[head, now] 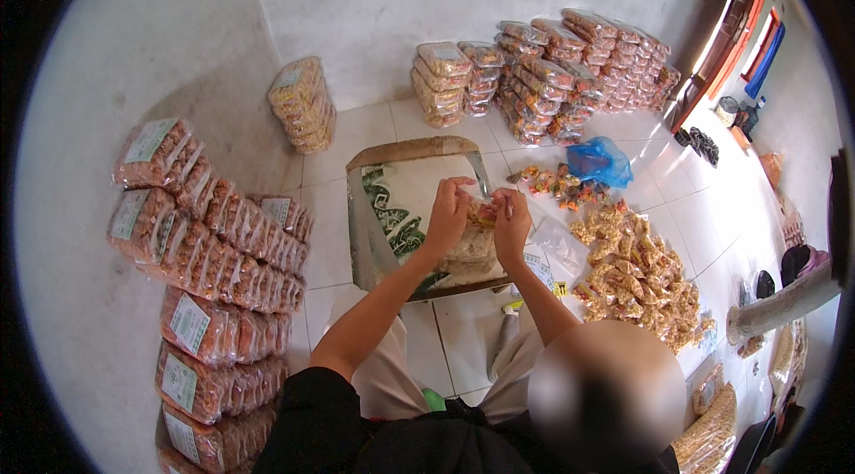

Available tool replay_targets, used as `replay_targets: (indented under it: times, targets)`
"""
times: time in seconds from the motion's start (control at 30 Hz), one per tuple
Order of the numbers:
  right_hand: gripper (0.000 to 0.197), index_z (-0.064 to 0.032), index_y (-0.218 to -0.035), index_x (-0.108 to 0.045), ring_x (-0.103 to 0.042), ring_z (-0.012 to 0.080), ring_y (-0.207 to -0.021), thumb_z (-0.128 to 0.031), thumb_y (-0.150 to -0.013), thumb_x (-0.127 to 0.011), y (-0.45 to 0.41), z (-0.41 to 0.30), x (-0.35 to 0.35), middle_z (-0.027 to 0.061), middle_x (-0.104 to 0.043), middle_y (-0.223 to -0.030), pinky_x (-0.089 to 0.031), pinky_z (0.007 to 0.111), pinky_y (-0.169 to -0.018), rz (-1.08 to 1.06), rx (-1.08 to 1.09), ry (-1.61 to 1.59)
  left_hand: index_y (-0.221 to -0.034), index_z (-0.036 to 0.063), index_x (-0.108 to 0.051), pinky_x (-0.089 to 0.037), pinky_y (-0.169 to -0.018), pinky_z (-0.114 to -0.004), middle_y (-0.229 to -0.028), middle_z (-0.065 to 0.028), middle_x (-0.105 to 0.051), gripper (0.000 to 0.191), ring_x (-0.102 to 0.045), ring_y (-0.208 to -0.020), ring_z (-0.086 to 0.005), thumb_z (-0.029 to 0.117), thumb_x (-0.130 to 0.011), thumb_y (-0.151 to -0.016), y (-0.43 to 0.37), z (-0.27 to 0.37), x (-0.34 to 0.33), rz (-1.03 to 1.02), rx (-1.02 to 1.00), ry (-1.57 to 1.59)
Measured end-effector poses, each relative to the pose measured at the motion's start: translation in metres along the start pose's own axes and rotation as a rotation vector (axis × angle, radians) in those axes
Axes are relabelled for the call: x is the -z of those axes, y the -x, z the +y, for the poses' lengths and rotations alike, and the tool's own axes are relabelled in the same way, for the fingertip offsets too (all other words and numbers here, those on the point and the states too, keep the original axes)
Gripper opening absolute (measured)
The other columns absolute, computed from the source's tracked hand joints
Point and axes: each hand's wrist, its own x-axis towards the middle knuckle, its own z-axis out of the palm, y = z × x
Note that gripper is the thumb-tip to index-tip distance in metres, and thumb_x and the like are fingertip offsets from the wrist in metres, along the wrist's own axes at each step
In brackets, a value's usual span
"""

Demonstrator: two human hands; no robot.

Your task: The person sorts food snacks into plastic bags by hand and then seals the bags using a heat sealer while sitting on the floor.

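Over a low worktop (414,173) with a dark green print, my left hand (451,215) and my right hand (511,223) pinch the upper part of a clear plastic bag (475,243) from both sides. Yellowish snack pieces and a reddish patch show through the bag between my fingers. Its lower part rests near the worktop's right side; my right forearm partly hides what lies there. Beside my right hand a flat clear plastic bag (560,245) lies on the tiles, close to printed paper labels (536,265).
A heap of small snack packets (638,273) covers the floor at right, below colourful sachets (561,183) and a blue plastic bag (600,162). Stacks of packed snacks (214,233) line the left wall, and more stacks (554,73) stand along the back wall. A blurred round shape (606,394) hides the lower right.
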Motion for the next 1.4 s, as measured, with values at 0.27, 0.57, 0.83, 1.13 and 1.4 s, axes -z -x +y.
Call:
replay_targets:
  times: [0.27,0.57,0.83,1.13,1.4]
  targets:
    - [0.005,0.0018,-0.084,-0.057,-0.056,0.015,-0.071,-0.001,-0.084,-0.053,-0.003,-0.017,0.0,0.0074,-0.053,-0.085,-0.048,0.026,-0.057,0.058,0.167,0.183,-0.106,0.0066,-0.055,-0.045,-0.063,-0.028,-0.081,-0.0069,-0.044,0.041,-0.049,-0.065,-0.0161,0.025,-0.07,-0.074,-0.004,0.007,0.006,-0.149,0.025,-0.405]
    - [0.009,-0.0005,-0.083,-0.063,-0.056,0.0173,-0.076,-0.009,-0.081,-0.061,-0.011,-0.003,0.012,0.0078,-0.056,-0.082,-0.043,0.027,-0.068,0.008,0.144,0.223,-0.087,0.0016,-0.064,-0.047,-0.066,-0.024,-0.091,-0.0093,-0.063,0.026,-0.059,-0.076,-0.0124,0.022,-0.071,-0.073,-0.007,0.002,0.002,-0.1,0.108,-0.044]
    - [0.015,-0.0004,-0.083,-0.062,-0.053,0.0123,-0.074,-0.015,-0.083,-0.06,-0.011,0.002,0.013,0.005,-0.057,-0.08,-0.041,0.024,-0.067,-0.031,0.184,0.151,-0.085,0.0042,-0.064,-0.047,-0.062,-0.03,-0.072,-0.0092,-0.063,0.026,-0.06,-0.063,-0.0172,0.027,-0.07,-0.073,-0.004,-0.003,-0.002,-0.039,0.093,-0.171]
    - [0.052,-0.005,-0.123,-0.044,-0.05,0.0187,-0.105,-0.013,-0.077,-0.067,-0.043,-0.004,0.061,0.0086,-0.053,-0.112,-0.037,0.031,-0.093,-0.21,0.184,0.165,-0.082,0.0033,-0.064,-0.046,-0.061,-0.032,-0.07,-0.0124,-0.062,0.018,-0.059,-0.06,-0.0204,0.018,-0.068,-0.073,-0.012,-0.024,-0.011,0.009,0.031,-0.114]
    - [0.027,-0.0047,-0.112,-0.053,-0.052,0.0188,-0.1,-0.015,-0.088,-0.053,-0.029,0.021,0.056,0.0087,-0.055,-0.109,-0.04,0.029,-0.088,-0.325,0.253,0.341,-0.082,0.0033,-0.064,-0.046,-0.061,-0.031,-0.069,-0.0118,-0.062,0.02,-0.06,-0.061,-0.0197,0.021,-0.067,-0.073,-0.015,-0.032,-0.014,0.017,0.024,-0.124]
